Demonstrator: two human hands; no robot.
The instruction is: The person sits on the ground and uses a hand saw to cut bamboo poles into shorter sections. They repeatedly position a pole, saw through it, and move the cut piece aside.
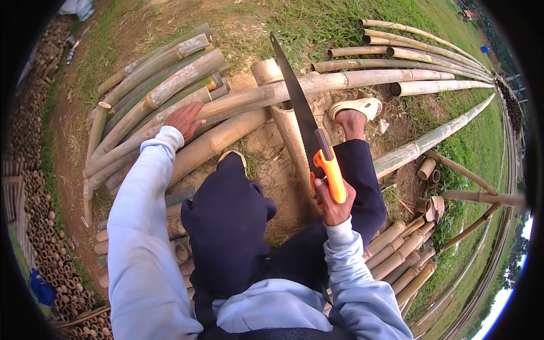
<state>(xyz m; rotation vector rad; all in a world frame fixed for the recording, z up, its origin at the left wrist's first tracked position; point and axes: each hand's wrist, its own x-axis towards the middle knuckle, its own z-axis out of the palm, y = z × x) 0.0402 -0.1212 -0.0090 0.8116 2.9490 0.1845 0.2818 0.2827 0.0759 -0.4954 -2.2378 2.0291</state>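
Note:
My right hand (336,201) is wrapped round the orange handle of a handsaw (300,105). Its dark blade points up and away, passing over a long bamboo pole (351,78) in this view; whether the teeth touch the pole I cannot tell. That pole runs across in front of me, over a short bamboo post (292,133). My left hand (185,120) rests on the pole left of the saw, fingers stretched out along its top. Just under it lies a thicker bamboo pole (212,144).
Cut bamboo lengths (170,65) lie stacked at the left, and long poles (425,55) stretch over the grass at far right. Shorter pieces (405,255) are piled beside my right leg. A bamboo frame (481,197) stands right. My sandalled foot (354,113) is near the post.

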